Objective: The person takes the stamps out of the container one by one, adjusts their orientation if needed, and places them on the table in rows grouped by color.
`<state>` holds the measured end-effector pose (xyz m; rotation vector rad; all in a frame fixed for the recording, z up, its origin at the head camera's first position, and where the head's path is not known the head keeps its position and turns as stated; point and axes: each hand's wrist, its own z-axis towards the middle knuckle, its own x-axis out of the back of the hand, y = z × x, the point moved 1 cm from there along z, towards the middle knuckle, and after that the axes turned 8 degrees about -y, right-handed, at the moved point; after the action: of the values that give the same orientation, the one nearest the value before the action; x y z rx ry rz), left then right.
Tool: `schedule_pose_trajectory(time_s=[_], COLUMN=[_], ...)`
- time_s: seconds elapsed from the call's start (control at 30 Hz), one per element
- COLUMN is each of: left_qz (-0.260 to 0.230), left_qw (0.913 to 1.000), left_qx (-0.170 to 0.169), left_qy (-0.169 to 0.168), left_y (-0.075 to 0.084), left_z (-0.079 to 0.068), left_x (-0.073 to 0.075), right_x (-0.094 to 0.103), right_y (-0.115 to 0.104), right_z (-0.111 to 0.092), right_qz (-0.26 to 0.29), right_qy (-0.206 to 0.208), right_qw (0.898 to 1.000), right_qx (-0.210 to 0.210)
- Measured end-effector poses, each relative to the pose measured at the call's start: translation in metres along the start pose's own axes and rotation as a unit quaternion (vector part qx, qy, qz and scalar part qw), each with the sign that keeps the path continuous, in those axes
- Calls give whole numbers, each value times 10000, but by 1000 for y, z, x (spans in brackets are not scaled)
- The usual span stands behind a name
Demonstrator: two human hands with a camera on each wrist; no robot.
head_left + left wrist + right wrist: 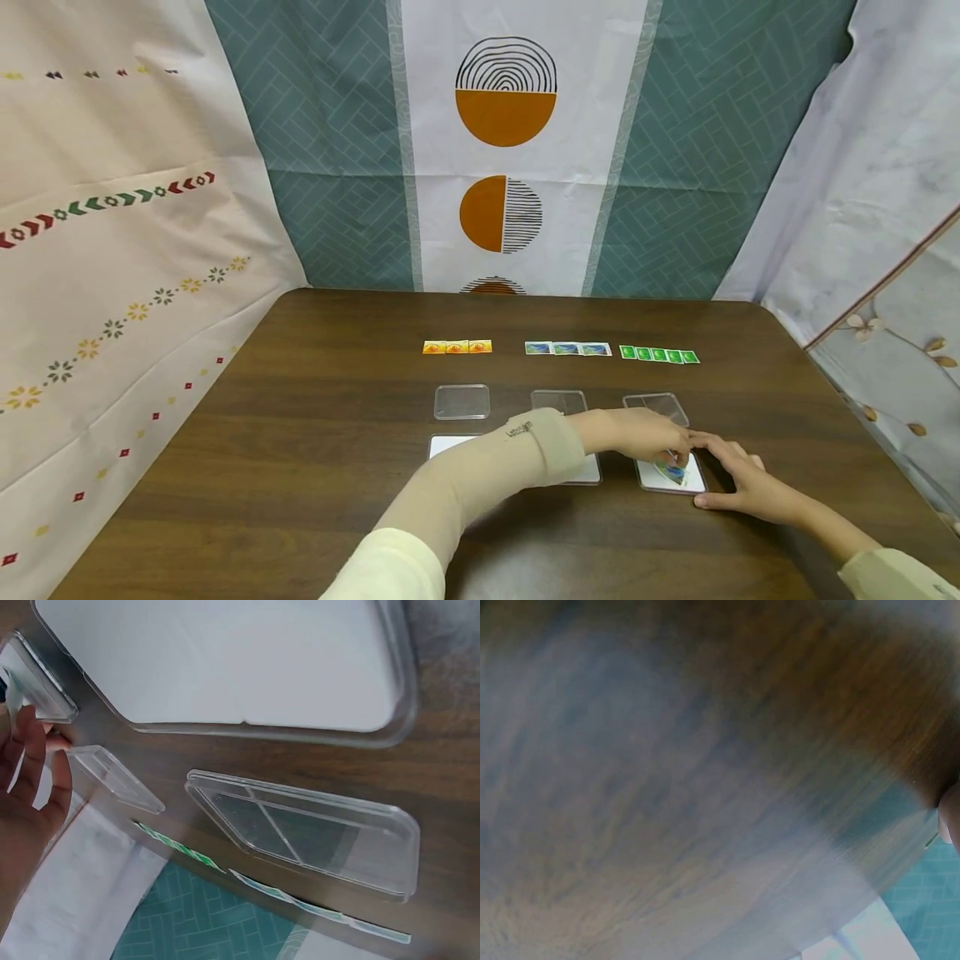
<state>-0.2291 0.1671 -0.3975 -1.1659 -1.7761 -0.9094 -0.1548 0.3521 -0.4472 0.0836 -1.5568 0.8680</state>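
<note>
My left hand (651,433) reaches across to the right and pinches a small blue-and-green picture piece (671,473) over a clear plastic case with a white insert (692,482). What lies under the fingertips is partly hidden. In the left wrist view, the left hand (30,780) is beside that case, at the frame's edge. My right hand (742,479) holds the case's right side, thumb at the near corner and index finger at the far one. Only a sliver of the right hand (951,814) enters the right wrist view, which shows mostly blurred tabletop.
Behind stand clear lids (461,402), one in front of each small card row: orange cards (457,347), blue landscape cards (567,348) and green cards (659,355). White-lined cases (442,444) lie partly under the left forearm. Curtains hang beyond the brown table (247,467).
</note>
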Motion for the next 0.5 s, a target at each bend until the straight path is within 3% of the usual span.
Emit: schedule_pose_trajectory(time_s=[0.23,0.33,0.5], left_qz=[-896,-978,-645], left_qw=[9956,9944,9947], left_qx=[26,-3,268], left_qy=[254,411,753], left_y=[1,1,0], left_z=[-8,-12,-19], left_x=[1,2,2], right_x=[1,1,0], right_y=[0,-1,-3], right_z=[1,0,0], right_qz=[32,-11,175], right_qy=[-34,-18,-43], right_qw=[10000,10000,9998], right_qx=[-2,-13,18])
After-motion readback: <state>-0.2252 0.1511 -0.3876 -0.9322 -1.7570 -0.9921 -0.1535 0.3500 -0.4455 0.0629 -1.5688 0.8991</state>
